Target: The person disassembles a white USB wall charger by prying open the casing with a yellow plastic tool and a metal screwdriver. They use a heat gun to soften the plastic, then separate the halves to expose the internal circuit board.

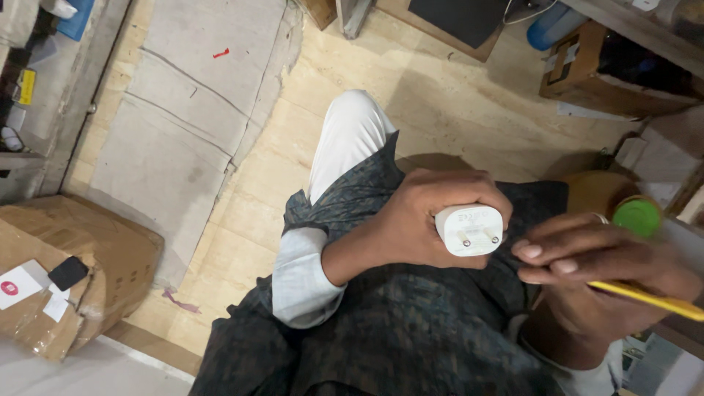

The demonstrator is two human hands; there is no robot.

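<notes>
Nearby, green lid [636, 215] by charger [469, 229], cardboard box [73, 275] left

left hand [418, 220]: grip closed, fingers curled | right hand [587, 268]: fingers pinched, wrist bent, just beside left

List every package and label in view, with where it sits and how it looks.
Cardboard box: lower left on the floor, brown, dented.
White label: on that box, rectangular, with a red round mark.
Black tag: on the same box, small dark rectangle.
Open carton: upper right under a shelf, brown.
Yellow label: far left edge, small, upright.
White charger: held in the left hand, with faint grey print.
</notes>
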